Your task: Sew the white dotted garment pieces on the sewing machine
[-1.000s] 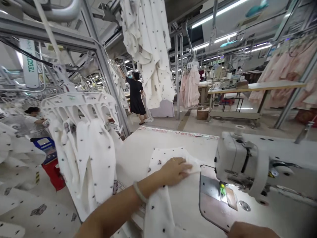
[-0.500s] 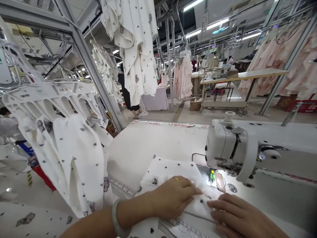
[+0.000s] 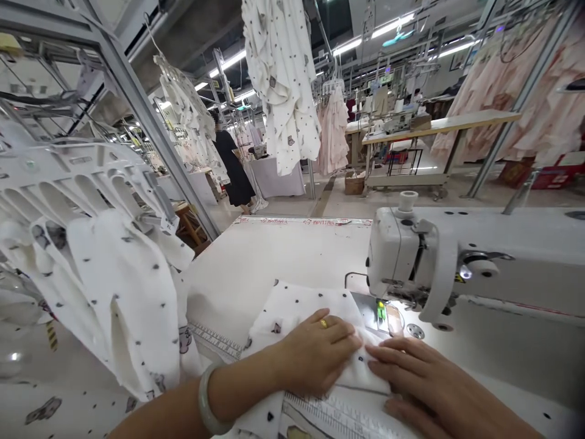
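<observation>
A white fabric piece (image 3: 315, 299) with small dark prints lies on the sewing table, just left of the lit needle area. My left hand (image 3: 315, 350) rests on it with bent fingers closed on the cloth near its right edge; a ring and a pale bangle show on this arm. My right hand (image 3: 420, 378) lies over the lower right edge of the fabric, fingers stretched out, its fingertips close to the left hand's. Right beyond the hands stands a white sewing machine (image 3: 402, 256). A ruler tape (image 3: 320, 414) is partly covered by the fabric and my left arm.
To the left, printed white garments (image 3: 132, 292) hang from a white clip hanger (image 3: 86, 164). Another printed garment (image 3: 286, 91) hangs beyond the table (image 3: 274, 244). A person in dark clothes (image 3: 233, 164) stands farther back. Pink garments (image 3: 484, 91) hang at the right.
My left fingers have curled in more on the fabric, and my right hand has come nearer to them. The view has shifted, bringing more of the person behind into sight.
</observation>
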Tool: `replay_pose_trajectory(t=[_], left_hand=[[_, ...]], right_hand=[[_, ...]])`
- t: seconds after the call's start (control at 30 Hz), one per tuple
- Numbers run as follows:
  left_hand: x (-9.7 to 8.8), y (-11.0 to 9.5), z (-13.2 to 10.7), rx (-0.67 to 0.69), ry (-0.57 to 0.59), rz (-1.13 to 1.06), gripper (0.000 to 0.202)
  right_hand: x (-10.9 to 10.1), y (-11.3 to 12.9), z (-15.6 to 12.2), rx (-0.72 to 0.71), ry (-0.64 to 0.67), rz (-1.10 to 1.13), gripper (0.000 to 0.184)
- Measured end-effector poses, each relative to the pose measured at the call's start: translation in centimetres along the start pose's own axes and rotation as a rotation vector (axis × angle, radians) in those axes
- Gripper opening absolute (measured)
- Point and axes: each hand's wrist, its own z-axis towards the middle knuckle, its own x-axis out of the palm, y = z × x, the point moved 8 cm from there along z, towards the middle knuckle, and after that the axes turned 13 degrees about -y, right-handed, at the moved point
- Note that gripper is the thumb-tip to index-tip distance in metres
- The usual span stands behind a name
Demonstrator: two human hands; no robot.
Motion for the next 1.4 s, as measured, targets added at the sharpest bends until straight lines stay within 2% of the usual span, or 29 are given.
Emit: replay_pose_trajectory(t=[0.27,0.43,0.63,0.93,1.2,1.4], left_hand=[[0.2,0.7,-0.3,-0.047,-0.024,-0.145,0.041],[1.3,1.2,1.2,0.065,0.0,-0.206,0.04],[2.2,2.1,3.8,0.168,0.02,-0.238,0.038],[1.9,2.9,5.3,0.219,-0.05,-0.234,0.037],[1.6,2.8,5.5,0.215,-0.074,-0.231,0.034],[1.5,2.9,5.8,0.245,-0.111,-0.246,0.031]], right_hand=[[-0.5,0.3,0.7,0.007,-0.031,-0.015,0.054],[-1.0,0.3,1.4,-0.059,-0.063,-0.062,0.036],[-2.5,-0.7,2.0,-0.059,-0.168,-0.187,0.034],[-2.1,-1.3,1.7,-0.028,-0.118,-0.225,0.033],[-1.7,-1.8,0.9,0.106,-0.135,-0.171,0.036],[-2.2,-1.9,1.2,0.029,-0.112,-0.23,0.03]])
